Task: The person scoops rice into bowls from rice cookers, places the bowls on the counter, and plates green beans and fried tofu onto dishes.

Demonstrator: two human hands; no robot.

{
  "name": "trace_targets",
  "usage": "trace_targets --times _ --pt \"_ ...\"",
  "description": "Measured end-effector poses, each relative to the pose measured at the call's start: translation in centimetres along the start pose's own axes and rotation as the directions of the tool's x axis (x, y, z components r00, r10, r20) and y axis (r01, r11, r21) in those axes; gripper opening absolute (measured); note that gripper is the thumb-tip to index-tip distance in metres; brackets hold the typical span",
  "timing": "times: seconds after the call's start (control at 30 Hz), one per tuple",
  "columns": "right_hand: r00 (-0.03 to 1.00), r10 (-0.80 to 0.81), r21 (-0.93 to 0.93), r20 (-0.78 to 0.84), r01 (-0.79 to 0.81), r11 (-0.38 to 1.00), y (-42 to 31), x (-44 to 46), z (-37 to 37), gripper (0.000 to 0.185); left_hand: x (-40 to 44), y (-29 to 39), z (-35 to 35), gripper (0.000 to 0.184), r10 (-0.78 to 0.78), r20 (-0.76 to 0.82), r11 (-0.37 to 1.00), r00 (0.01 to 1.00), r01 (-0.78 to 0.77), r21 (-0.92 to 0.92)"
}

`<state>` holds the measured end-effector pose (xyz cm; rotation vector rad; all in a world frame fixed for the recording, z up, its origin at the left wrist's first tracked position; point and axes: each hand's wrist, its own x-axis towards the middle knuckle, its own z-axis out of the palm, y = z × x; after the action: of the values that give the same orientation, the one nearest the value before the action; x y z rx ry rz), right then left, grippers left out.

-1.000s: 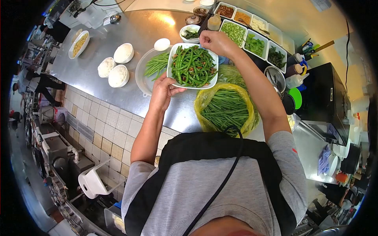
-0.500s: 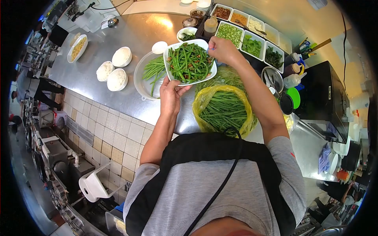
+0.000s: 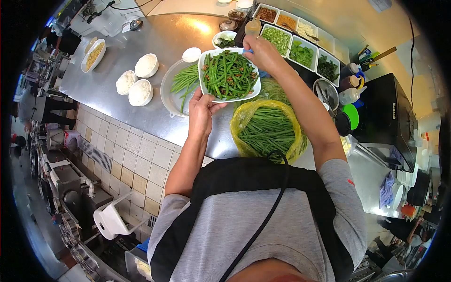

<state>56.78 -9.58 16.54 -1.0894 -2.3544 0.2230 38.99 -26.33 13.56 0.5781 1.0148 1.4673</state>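
Observation:
My left hand (image 3: 201, 115) grips the near-left edge of a white square dish (image 3: 253, 88), thumb along the rim and fingers underneath. Cooked green beans (image 3: 229, 74) with brown bits fill the dish, held above the counter. At its far-right corner, my right hand (image 3: 263, 52) pinches a small piece of blue cloth (image 3: 247, 51) against the rim. Most of that cloth is hidden by the fingers. Below and left of the dish, a clear round basin (image 3: 167, 96) holds cut raw beans (image 3: 184, 78). Closer to my body is a yellow plastic bag (image 3: 238, 129) full of long raw beans (image 3: 267, 129).
Three bowls of white rice (image 3: 140, 92) stand on the steel counter (image 3: 164, 35) to the left, with an oval dish of yellow food (image 3: 94, 55) beyond. Trays of chopped greens (image 3: 303, 54) and a squeeze bottle (image 3: 252, 27) line the back right. A black appliance (image 3: 383, 120) is at right.
My right hand has shifted up and left along the dish's rim with the blue cloth. The dish has moved slightly right in view, still in my left hand.

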Motion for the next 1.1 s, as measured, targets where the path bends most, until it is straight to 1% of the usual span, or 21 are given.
trace_targets --times 0.07,0.17,0.2,0.27,0.37,0.5,0.6,0.7,0.73,0.8,0.83,0.93,0.97,1.03,1.07,1.1 --pt "0.998 0.066 0.016 0.025 -0.066 0.998 -0.3 -0.2 -0.1 0.021 -0.1 -0.5 0.0 0.038 0.004 -0.004 0.999 1.000 -0.004 -0.044" --pt "0.972 0.210 0.024 0.108 -0.214 0.977 -1.0 -0.9 -0.6 0.021 -0.1 -1.0 0.5 0.034 0.042 -0.038 0.993 0.998 -0.046 -0.110" --pt "0.944 0.280 0.159 0.176 -0.308 0.938 -0.8 -1.0 -0.7 0.020 -0.1 -1.1 0.6 0.035 0.040 -0.046 0.992 0.998 -0.045 -0.119" --pt "0.864 0.375 0.395 0.336 -0.490 0.777 -0.1 -1.1 -1.1 0.018 0.0 -1.2 0.6 0.036 0.034 -0.064 0.990 0.997 -0.043 -0.135" --pt "0.835 0.425 0.702 0.349 -0.534 0.471 1.9 -2.0 -1.4 0.017 0.3 -1.1 0.4 0.036 0.055 -0.058 0.987 0.997 -0.063 -0.150" --pt "0.806 0.433 0.699 0.404 -0.577 0.423 1.6 -3.2 -1.6 0.014 0.5 -1.2 0.2 0.037 0.067 -0.073 0.987 0.995 -0.077 -0.144" --pt "0.835 0.351 0.639 0.425 -0.551 0.537 -0.1 -3.5 -1.5 0.014 0.5 -1.3 0.9 0.037 0.093 -0.078 0.984 0.993 -0.104 -0.147" --pt "0.873 0.397 0.448 0.284 -0.487 0.750 -0.4 -3.1 -0.7 0.016 0.4 -1.5 1.2 0.037 0.097 -0.079 0.986 0.992 -0.107 -0.131" --pt "0.918 0.358 0.347 0.171 -0.396 0.850 0.0 -3.0 0.0 0.017 0.3 -1.7 1.2 0.038 0.094 -0.073 0.986 0.993 -0.103 -0.128" --pt "0.962 0.271 0.248 -0.038 -0.254 0.935 -0.2 -2.9 0.7 0.017 0.2 -1.8 1.3 0.039 0.085 -0.069 0.986 0.994 -0.094 -0.138" --pt "0.968 0.212 0.185 -0.137 -0.185 0.965 -0.4 -2.9 0.9 0.017 0.2 -1.9 1.4 0.039 0.078 -0.071 0.985 0.994 -0.088 -0.151" --pt "0.915 0.354 0.404 -0.195 -0.254 0.879 0.2 -2.4 1.1 0.014 0.0 -1.6 1.5 0.039 0.075 -0.067 0.981 0.995 -0.085 -0.173" --pt "0.902 0.417 0.510 -0.109 -0.310 0.803 0.6 -2.2 0.8 0.015 -0.1 -1.5 1.5 0.039 0.075 -0.065 0.980 0.995 -0.085 -0.178" --pt "0.858 0.507 0.677 0.086 -0.424 0.602 1.7 -2.1 0.1 0.016 0.2 -1.2 0.6 0.038 0.054 -0.018 0.990 0.998 -0.056 -0.133" --pt "0.867 0.493 0.712 0.079 -0.395 0.581 2.0 -2.2 0.0 0.014 0.4 -1.0 0.0 0.038 0.042 0.007 0.993 0.999 -0.041 -0.109" --pt "0.866 0.489 0.725 0.100 -0.400 0.561 2.2 -2.2 -0.2 0.014 0.6 -0.6 -0.4 0.038 0.014 0.028 0.997 1.000 -0.011 -0.082"
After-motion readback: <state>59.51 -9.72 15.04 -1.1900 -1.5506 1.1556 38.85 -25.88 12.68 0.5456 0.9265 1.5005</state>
